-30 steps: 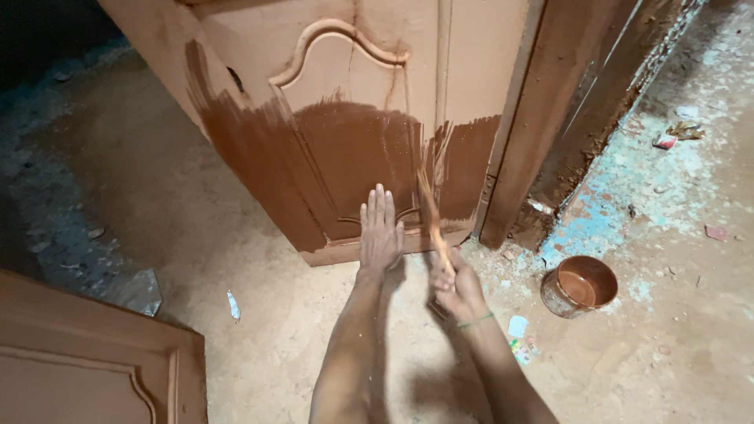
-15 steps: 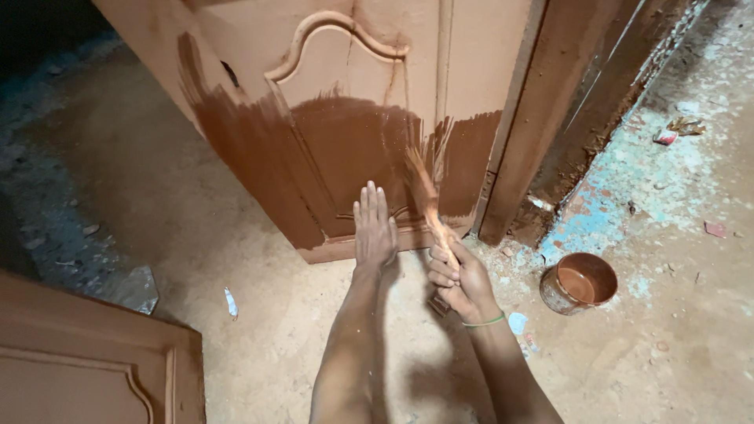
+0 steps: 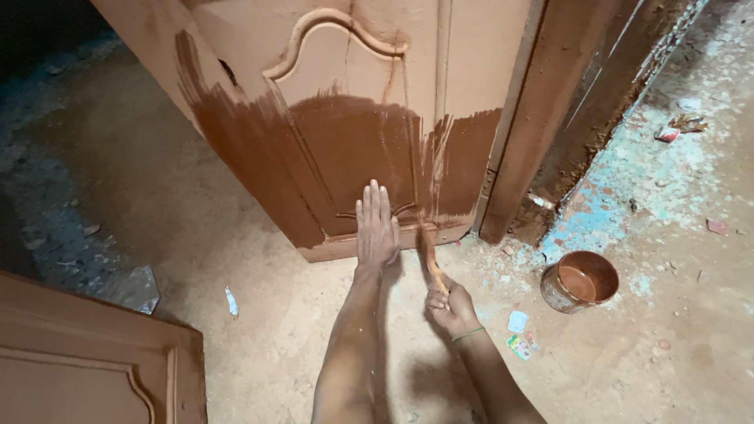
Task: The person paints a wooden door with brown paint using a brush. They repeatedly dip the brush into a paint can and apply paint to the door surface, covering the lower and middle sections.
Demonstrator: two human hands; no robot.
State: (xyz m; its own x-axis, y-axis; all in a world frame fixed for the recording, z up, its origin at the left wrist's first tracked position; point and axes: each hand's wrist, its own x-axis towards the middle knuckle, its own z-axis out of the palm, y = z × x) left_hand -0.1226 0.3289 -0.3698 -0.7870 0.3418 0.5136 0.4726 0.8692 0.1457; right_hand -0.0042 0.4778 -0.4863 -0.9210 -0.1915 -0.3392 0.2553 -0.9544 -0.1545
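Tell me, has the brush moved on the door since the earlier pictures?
Yes. The brush in the right hand has come down: earlier its bristles lay higher on the dark painted panel, now they are at the bottom rail of the door.

Door (image 3: 345, 118) cut off by top edge. Second panel (image 3: 86, 361) cropped at left and bottom. Both forearms cut by bottom edge. Brush (image 3: 428, 255) bristles blurred. Scraps (image 3: 522, 345) beside right hand (image 3: 452, 306) too small to identify.
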